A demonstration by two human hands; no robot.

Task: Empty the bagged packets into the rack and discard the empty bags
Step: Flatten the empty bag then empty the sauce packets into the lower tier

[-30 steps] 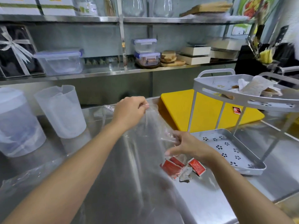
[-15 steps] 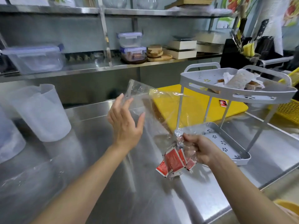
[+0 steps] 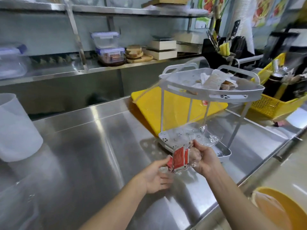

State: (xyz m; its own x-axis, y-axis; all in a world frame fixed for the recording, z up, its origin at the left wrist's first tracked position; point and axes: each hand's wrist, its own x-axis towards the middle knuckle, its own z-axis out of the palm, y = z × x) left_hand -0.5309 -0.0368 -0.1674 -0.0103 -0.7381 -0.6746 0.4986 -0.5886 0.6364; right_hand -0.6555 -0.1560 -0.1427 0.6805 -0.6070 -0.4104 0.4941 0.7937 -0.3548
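The red sauce packets [image 3: 179, 159] are bunched together inside the clear plastic bag [image 3: 201, 138], low and right of frame centre, held above the steel counter [image 3: 93, 146] and just in front of the rack's lower tray. None of this bunch is out of the bag yet, so you are partway at best. The two-tier white rack [image 3: 211, 95] already has crumpled paper and some wrapped packets on its top tray [image 3: 214, 80]; the bottom tray [image 3: 222, 152] looks bare where it shows. One stray red packet [image 3: 205, 102] lies on the yellow cutting board [image 3: 181, 107] behind the rack. What's left, as I judge it: tip or pull these packets out into the rack, then bin this bag. The orange-rimmed bin [image 3: 280, 206], bottom right corner, is the likely place for it.

Your right hand [image 3: 205, 159] grips the bag with fingers curled and clamped round the plastic beside the packets; the loose, open end of the bag trails up toward the rack. Your left hand [image 3: 156, 176] sits palm up just under and left of the bunch, fingers slightly spread and cupped, fingertips touching the bag's lower edge, not closed on anything. Both forearms reach in from the bottom edge.
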